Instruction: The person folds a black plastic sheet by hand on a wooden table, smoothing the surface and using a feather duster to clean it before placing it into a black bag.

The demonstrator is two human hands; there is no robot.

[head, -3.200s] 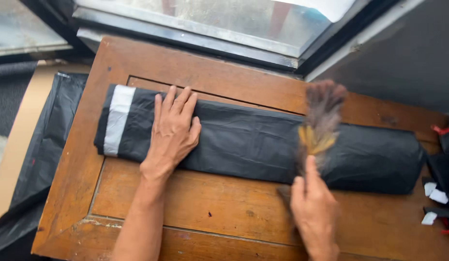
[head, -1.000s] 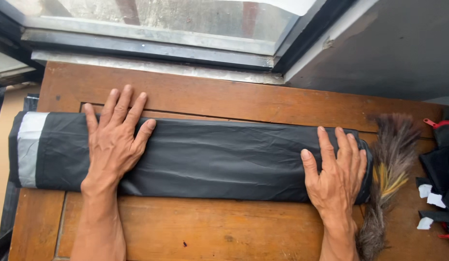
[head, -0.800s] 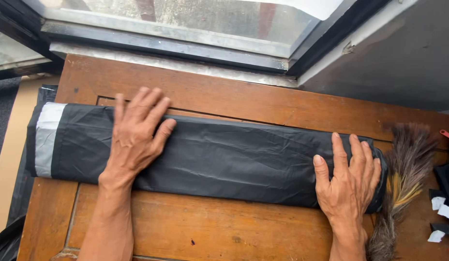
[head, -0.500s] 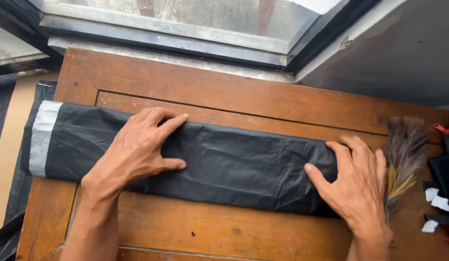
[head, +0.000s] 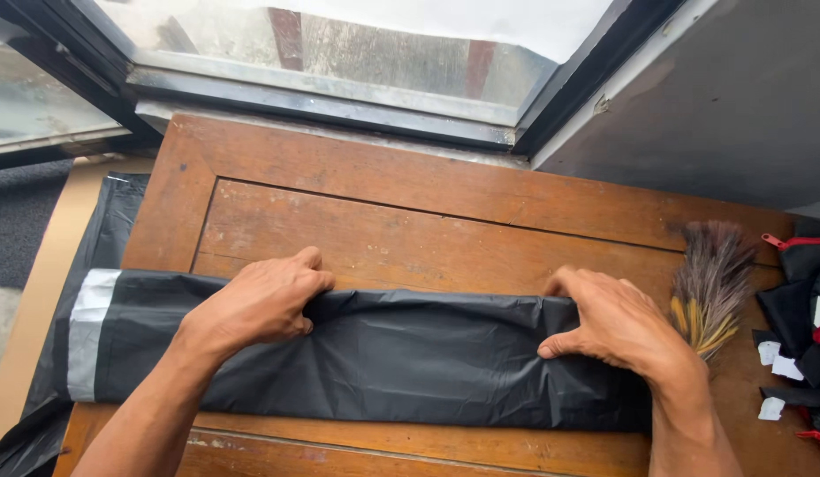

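A long folded black plastic sheet (head: 401, 358) with a grey band at its left end lies across a wooden table (head: 410, 212). My left hand (head: 260, 300) curls over the sheet's far edge left of the middle, fingers gripping the fold. Toward the right end, my right hand (head: 609, 322) pinches the same far edge, thumb pressed on the plastic. Both hands rest on the sheet, which hangs past the table's left edge.
A feather duster (head: 710, 287) lies on the table just right of my right hand. Black and red fabric with white tags (head: 803, 327) sits at the far right. More black plastic (head: 101, 230) hangs off the left side. A window frame (head: 339, 97) borders the table's far edge.
My hands went from lying flat on the sheet to gripping its far edge. The sheet now lies nearer to me on the table. The duster, held earlier in my right hand, lies on the table.
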